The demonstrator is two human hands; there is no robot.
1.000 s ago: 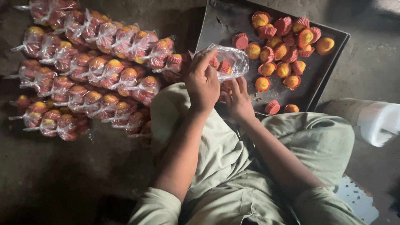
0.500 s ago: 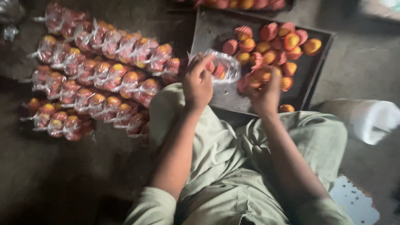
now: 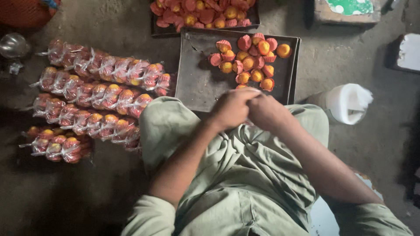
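So here's what we're looking at from the head cam: our two hands are bunched together right over our knees, just at the near edge of the tray point(image 3: 192, 83). The left hand point(image 3: 232, 108) is curled into a loose fist, fingers folded in, and the right hand point(image 3: 267, 111) is pressed up against it, knuckles touching. Both are closed around something small between them, but we honestly can't tell what; it's hidden by the fingers.

The tray is a dark flat metal one sitting on the floor point(image 3: 350, 57) in front of us. Most of it is bare; the cakes point(image 3: 247, 61), little orange ones in red paper cups, are clustered in its far right part, with one or two peeking out just past our knuckles. A second tray point(image 3: 251, 19) of the same cakes sits right behind it, packed full.

Off to our left, the bags point(image 3: 96, 96) lie in rows on the floor, clear plastic packs of the cakes with twisted ends, three or four rows stacked side by side, the nearest ones just beside our left knee.

To our right, near the tray's corner, there's a white roll point(image 3: 345, 102) of what looks like plastic. A cardboard box point(image 3: 345, 11) sits at the top right edge.
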